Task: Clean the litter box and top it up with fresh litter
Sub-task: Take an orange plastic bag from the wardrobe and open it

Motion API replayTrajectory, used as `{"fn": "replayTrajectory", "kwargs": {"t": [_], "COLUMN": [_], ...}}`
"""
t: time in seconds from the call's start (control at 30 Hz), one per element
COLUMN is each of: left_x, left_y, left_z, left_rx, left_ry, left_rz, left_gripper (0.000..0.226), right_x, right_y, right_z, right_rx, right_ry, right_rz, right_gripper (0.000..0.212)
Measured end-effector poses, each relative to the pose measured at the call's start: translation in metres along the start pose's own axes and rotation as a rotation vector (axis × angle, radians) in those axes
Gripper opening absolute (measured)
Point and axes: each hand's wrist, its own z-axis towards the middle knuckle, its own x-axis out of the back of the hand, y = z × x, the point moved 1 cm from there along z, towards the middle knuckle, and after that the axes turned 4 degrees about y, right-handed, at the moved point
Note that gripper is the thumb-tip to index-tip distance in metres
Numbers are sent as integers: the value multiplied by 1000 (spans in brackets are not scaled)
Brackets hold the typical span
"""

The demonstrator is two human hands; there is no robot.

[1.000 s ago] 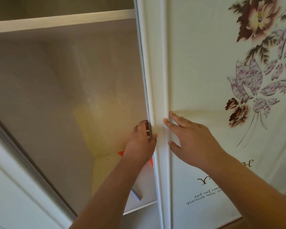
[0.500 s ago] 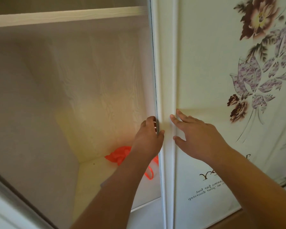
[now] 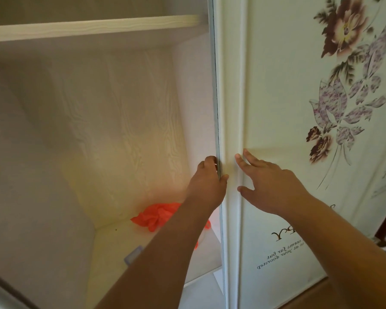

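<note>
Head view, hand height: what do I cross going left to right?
Cupboard side wall → wood-grain back panel → left hand gripping the sliding door's edge → raised door frame strip → right hand flat on the door → floral print.

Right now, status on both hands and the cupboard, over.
Left hand grips sliding door edge, right hand flat on its panel. Cupboard open, orange bag on shelf floor. No litter box in view.
</note>
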Motion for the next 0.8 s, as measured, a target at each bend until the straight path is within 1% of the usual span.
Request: {"fn": "replayTrajectory", "kwargs": {"t": [0.4,0.8], "left_x": [-26,-38], "left_y": [21,26], "left_z": [16,23], "left_rx": [-24,-21], "left_ry": [-24,-23], "left_rz": [-8,-23], "left_gripper": [44,42], "right_x": [4,1], "right_y": [26,39], "right_z": [6,7], "right_rx": [-67,-80], "right_ry": [-31,-29], "right_rz": [-23,-1], "right_gripper": [80,81]}}
